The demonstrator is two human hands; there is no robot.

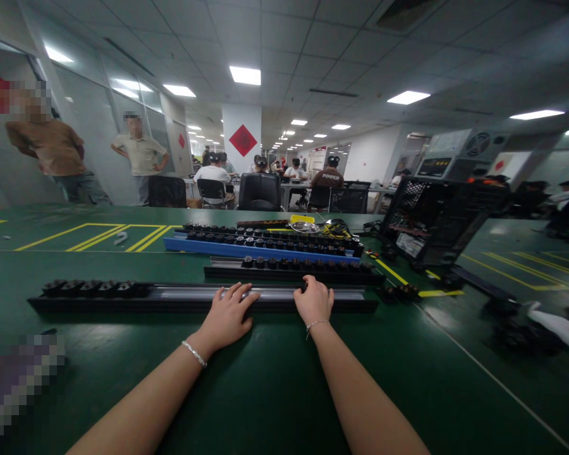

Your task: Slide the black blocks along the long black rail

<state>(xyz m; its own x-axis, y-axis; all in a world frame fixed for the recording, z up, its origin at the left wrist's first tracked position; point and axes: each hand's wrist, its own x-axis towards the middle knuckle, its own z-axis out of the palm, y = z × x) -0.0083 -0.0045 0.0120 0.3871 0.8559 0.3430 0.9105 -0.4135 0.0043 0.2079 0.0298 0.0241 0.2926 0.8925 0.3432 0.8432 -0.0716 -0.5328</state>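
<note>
A long black channel rail (pixel 165 306) lies across the green table in front of me, with a shiny strip along its inside. Several black knob-like parts (pixel 90 287) sit in a row at its left end. My left hand (pixel 230 313) rests on the rail's middle, fingers spread and holding nothing. Farther right, my right hand (pixel 314 300) is curled over the same rail. A small dark part (pixel 304 286) shows at its fingers, mostly hidden by them.
Beyond lie another black rail (pixel 284 272) and a blue rail (pixel 260 250), both with rows of black parts. An open computer case (pixel 440 218) stands at the right, near loose black parts (pixel 401 292). A pixelated object is at lower left. People stand and sit in the background.
</note>
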